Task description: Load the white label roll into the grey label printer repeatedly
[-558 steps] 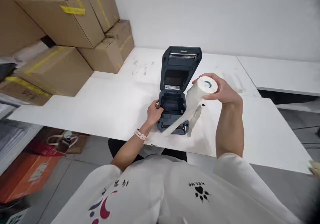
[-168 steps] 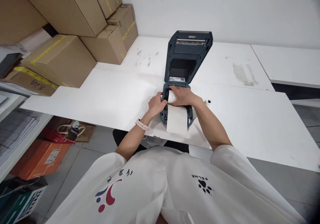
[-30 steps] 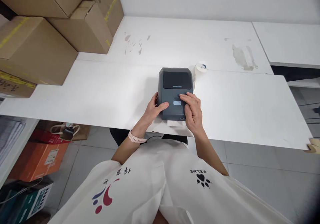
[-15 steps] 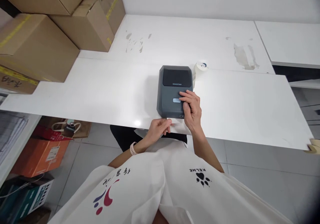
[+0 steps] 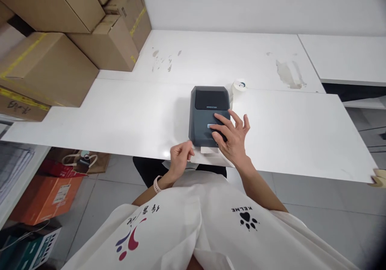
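A dark grey label printer (image 5: 200,119) sits near the front edge of the white table. My right hand (image 5: 233,135) lies over the printer's right front, its fingers spread; a fingertip is at the pale button (image 5: 210,126) on top. A strip of white label paper (image 5: 209,150) sticks out of the printer's front slot. My left hand (image 5: 181,153) is closed with curled fingers beside the printer's front left corner, apart from the paper, and nothing shows in it. Behind the printer, to its right, stands a roll of white labels (image 5: 238,87).
Cardboard boxes (image 5: 54,69) are stacked on the table's left end. The white table (image 5: 144,113) has stained patches towards the wall. Below left are an orange box (image 5: 48,197) and a paper bag (image 5: 101,162) on the floor. Another tabletop (image 5: 356,57) adjoins at the right.
My left hand has moved left, away from the paper at the printer's front. My right hand's fingers have spread wider over the printer top. The view has tilted slightly upward.
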`<state>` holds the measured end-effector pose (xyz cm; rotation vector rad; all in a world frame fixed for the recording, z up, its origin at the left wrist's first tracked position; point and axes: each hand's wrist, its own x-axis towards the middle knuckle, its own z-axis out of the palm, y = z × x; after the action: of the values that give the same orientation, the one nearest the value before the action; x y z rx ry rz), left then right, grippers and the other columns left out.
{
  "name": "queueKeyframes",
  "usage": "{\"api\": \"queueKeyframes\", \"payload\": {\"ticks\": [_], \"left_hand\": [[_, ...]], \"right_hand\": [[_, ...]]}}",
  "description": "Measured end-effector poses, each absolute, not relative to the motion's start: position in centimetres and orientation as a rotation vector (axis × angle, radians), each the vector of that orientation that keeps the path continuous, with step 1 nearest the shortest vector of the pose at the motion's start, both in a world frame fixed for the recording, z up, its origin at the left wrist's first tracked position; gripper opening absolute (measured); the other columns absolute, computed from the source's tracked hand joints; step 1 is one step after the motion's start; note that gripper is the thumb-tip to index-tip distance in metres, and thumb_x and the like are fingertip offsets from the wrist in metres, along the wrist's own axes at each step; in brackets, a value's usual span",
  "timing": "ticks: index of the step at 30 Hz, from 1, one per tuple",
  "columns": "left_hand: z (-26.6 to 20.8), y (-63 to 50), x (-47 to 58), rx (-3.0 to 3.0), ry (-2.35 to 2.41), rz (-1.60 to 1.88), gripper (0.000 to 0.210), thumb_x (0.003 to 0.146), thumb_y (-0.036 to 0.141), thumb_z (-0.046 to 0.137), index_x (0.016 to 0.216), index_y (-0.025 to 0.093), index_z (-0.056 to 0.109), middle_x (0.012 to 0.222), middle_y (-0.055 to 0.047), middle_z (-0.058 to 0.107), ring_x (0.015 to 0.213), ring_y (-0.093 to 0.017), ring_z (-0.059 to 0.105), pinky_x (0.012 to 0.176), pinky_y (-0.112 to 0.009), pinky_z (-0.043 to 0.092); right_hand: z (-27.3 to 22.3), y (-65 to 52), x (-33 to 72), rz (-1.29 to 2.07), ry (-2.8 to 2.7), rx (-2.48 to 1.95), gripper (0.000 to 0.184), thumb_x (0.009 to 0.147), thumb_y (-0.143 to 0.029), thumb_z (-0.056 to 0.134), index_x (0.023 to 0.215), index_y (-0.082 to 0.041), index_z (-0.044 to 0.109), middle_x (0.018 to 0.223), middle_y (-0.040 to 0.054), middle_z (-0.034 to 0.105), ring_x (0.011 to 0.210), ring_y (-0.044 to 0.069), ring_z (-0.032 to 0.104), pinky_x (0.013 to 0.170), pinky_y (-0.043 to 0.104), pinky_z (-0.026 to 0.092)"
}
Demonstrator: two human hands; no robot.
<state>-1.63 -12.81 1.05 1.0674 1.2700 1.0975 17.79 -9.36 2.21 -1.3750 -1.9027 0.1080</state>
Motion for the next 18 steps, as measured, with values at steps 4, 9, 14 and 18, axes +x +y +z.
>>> {"api": "queueKeyframes", "payload": {"ticks": [4,9,14,18], "left_hand": [[1.4,-11.6,-2.6,1.063,1.328,1.429,0.038,0.093,0.043,0.052,0.065,0.020,0.063,0.060,0.000,0.052,0.058,-0.011,0.046,0.056,-0.026,0.039],[0.8,-8.8,-3.8,1.063,1.369,1.460,0.027,0.091,0.042,0.052,0.083,0.021,0.066,0.073,-0.001,0.058,0.062,-0.011,0.049,0.056,-0.025,0.041],[1.2,-4.3,-3.2,1.294,1.454,1.124,0.037,0.086,0.044,0.057,0.117,0.024,0.063,0.120,-0.010,0.066,0.099,-0.020,0.062,0.075,-0.031,0.051],[1.6,-1.5,-1.5,1.391,1.463,0.934,0.060,0.083,0.047,0.061,0.137,0.023,0.051,0.145,-0.014,0.053,0.124,-0.030,0.055,0.097,-0.042,0.047]], "right_hand": [[1.5,-10.3,18.1,0.265,-1.743,-1.300,0.039,0.100,-0.053,0.036,0.123,-0.031,0.059,0.160,0.0049,0.037,0.151,0.033,0.028,0.118,0.063,0.026],[1.1,-10.2,18.0,0.294,-1.595,-1.189,0.068,0.098,-0.063,0.028,0.157,-0.031,0.017,0.167,0.0103,0.018,0.154,0.033,0.019,0.119,0.062,0.029],[5.6,-3.3,18.3,0.161,-1.568,-1.061,0.069,0.097,-0.068,0.023,0.157,-0.036,0.013,0.163,0.0067,0.024,0.153,0.032,0.023,0.121,0.060,0.028],[9.7,3.8,19.2,0.228,-1.546,-1.048,0.064,0.099,-0.067,0.025,0.154,-0.036,0.019,0.156,0.0065,0.035,0.149,0.027,0.032,0.120,0.053,0.033]]}}
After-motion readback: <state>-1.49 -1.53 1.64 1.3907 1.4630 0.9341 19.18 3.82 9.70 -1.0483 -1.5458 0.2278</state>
